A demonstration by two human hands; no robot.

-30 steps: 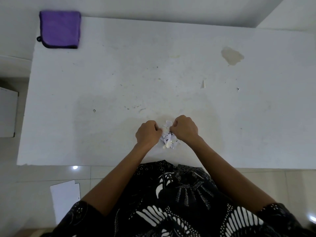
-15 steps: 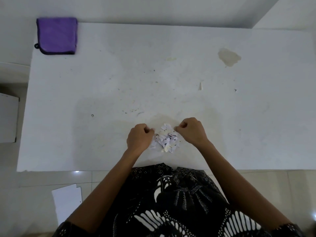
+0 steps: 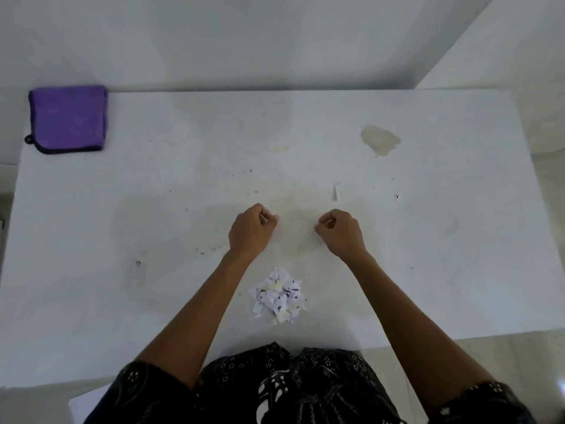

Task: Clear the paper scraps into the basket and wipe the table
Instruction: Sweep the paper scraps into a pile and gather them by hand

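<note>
Resting curled into loose fists on the white tabletop (image 3: 428, 270), the left hand (image 3: 250, 231) and right hand (image 3: 342, 234) each keep a closed, seemingly empty grip, while the small heap of torn white paper scraps (image 3: 277, 296), light, flimsy and best scooped from underneath, lies behind them, nearer the person.

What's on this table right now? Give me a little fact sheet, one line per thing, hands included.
table: white top, marked with specks
paper scraps: small pile near the front edge, between the forearms
stray scrap: one sliver lying apart, just beyond the right hand
cloth: purple, folded, far left corner
stain: tan patch, far right side
left hand: fingers curled, beyond the pile, not touching it
right hand: fingers curled, apart from the left hand
basket: not in view
</note>
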